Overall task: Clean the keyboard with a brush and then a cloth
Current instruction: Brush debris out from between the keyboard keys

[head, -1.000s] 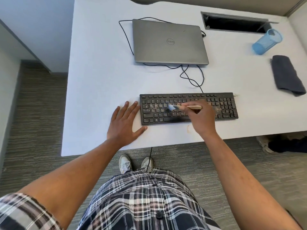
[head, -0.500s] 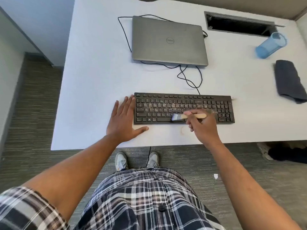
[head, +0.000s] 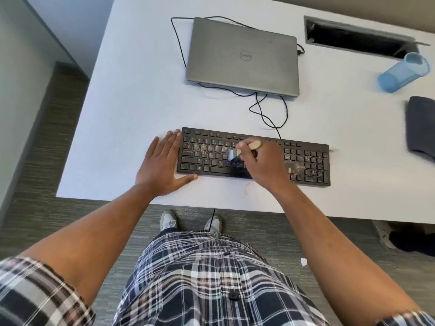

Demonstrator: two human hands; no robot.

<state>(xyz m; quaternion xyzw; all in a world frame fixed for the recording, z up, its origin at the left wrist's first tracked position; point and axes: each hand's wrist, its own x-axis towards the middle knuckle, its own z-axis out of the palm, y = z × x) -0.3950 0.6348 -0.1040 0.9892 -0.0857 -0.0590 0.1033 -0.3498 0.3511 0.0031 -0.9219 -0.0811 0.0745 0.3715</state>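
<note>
A black keyboard (head: pixel 306 161) lies near the front edge of the white desk (head: pixel 131 90), with pale crumbs and dust on its keys, thickest at the right. My right hand (head: pixel 263 165) grips a small wooden-handled brush (head: pixel 253 145); its pale bristles touch the middle keys. My left hand (head: pixel 160 165) lies flat on the desk, fingers straight against the keyboard's left end, thumb along its front edge. A dark grey cloth (head: pixel 421 128) sits folded at the right edge of the desk.
A closed grey laptop (head: pixel 242 57) sits behind the keyboard, with black cables (head: pixel 268 111) looping between them. A blue plastic cup (head: pixel 402 72) stands at the back right beside an open cable slot (head: pixel 360 38). Carpet and my shoes lie below the desk edge.
The brush has moved from the keyboard's bottom row up to the middle rows. My left hand stays pressed at the keyboard's left end. The camera has shifted closer.
</note>
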